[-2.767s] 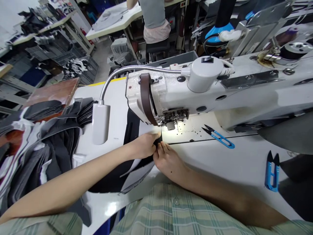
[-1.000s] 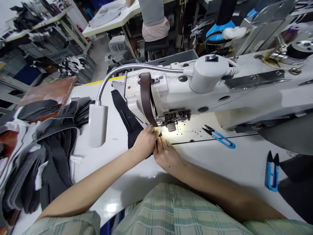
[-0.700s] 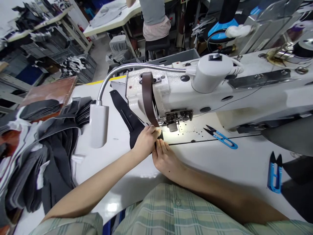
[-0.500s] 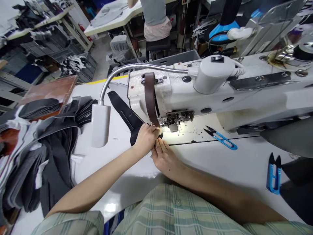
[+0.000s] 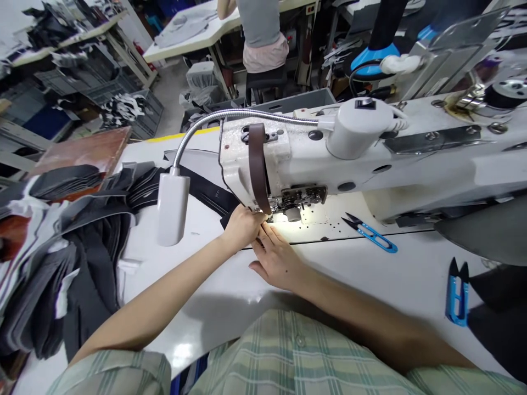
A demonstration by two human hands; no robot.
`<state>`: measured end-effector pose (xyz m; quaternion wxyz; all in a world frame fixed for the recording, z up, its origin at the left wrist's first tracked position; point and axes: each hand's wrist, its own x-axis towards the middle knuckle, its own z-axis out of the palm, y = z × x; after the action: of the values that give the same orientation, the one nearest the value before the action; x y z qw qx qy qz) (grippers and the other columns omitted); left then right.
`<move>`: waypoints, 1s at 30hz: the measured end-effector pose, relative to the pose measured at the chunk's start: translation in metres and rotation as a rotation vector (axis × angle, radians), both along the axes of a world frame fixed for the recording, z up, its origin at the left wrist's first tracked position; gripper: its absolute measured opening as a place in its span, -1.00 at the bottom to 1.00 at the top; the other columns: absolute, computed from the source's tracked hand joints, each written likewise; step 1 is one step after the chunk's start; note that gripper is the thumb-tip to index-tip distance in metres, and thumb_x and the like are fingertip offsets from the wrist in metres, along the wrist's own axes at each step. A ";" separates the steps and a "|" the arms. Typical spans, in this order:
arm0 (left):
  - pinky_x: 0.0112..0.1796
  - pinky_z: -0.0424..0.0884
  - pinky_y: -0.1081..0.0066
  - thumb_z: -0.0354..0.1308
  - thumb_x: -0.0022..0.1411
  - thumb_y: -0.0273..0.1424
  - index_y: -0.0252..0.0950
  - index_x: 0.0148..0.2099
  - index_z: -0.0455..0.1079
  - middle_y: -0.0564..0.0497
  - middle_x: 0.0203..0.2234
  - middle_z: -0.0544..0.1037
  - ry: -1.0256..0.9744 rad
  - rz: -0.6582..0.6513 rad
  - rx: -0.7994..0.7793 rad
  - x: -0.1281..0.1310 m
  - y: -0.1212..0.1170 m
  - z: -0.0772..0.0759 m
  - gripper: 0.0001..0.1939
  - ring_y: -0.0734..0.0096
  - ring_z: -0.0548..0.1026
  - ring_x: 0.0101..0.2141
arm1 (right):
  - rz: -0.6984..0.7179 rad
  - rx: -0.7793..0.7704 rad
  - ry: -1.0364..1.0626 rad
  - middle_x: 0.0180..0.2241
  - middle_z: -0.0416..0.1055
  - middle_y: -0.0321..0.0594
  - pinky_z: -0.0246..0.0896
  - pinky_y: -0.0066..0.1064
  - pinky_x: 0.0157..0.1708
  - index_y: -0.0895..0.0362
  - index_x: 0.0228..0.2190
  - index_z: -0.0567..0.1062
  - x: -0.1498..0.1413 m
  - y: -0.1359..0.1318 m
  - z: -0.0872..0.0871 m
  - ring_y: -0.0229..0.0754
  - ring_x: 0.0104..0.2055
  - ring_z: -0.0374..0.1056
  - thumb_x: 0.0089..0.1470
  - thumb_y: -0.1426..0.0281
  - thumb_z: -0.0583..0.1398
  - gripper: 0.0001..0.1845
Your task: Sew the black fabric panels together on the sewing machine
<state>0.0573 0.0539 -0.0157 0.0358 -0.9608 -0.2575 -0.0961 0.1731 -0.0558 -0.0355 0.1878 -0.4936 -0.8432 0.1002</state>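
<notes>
A white sewing machine (image 5: 313,159) stands on the white table (image 5: 370,274). A long black fabric piece (image 5: 206,189) lies under its head and trails away to the back left. My left hand (image 5: 242,226) is closed, its fingertips pressing the fabric's near end just left of the presser foot (image 5: 292,211). My right hand (image 5: 275,258) lies flat beside it with fingers stretched toward the needle, holding nothing. A brown strap (image 5: 257,164) hangs over the machine head.
A stack of dark cut pieces (image 5: 82,230) fills the table's left side. A gooseneck lamp (image 5: 173,206) hangs at the left of the machine. Two blue thread snips (image 5: 373,233) (image 5: 457,293) lie on the right. Another person (image 5: 261,33) stands at a far table.
The black fabric has fed through the machine toward the back left, leaving only its end at my hands. My right hand has flattened out with fingers extended.
</notes>
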 end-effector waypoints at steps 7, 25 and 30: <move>-0.34 0.32 0.34 -0.07 0.11 -0.61 -0.33 -0.40 0.43 -0.06 -0.56 0.50 -0.018 0.011 -0.070 -0.006 0.002 0.001 -0.74 0.31 0.43 -0.45 | -0.020 -0.021 0.005 0.18 0.11 0.32 -0.06 0.08 0.20 0.38 0.08 0.32 0.004 0.003 -0.005 0.23 0.27 -0.03 0.14 0.18 0.15 -0.38; -0.02 0.32 0.12 0.01 0.25 -0.27 -0.38 0.16 0.18 -0.28 0.14 0.24 -0.354 0.892 -0.524 -0.003 0.074 0.051 -0.52 0.01 0.24 0.10 | 0.118 0.396 -0.061 0.11 0.25 0.21 0.26 0.08 -0.06 0.23 0.12 0.27 0.024 0.006 -0.061 0.26 0.12 0.23 0.18 0.17 -0.02 -0.43; 0.12 -0.03 -0.24 -0.05 0.26 -0.32 -0.25 0.28 0.02 -0.22 0.33 -0.12 -0.425 1.017 -0.734 0.033 0.090 0.030 -0.44 -0.15 -0.12 0.27 | 0.159 0.452 -0.048 0.05 0.31 0.16 0.36 0.09 -0.22 0.08 0.28 -0.02 0.030 0.007 -0.074 0.29 -0.02 0.35 0.15 0.16 0.04 -0.27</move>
<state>0.0899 0.1436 0.0146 -0.3045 -0.6295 -0.6965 -0.1609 0.2030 -0.0484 -0.1098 0.2649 -0.3731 -0.8848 -0.0884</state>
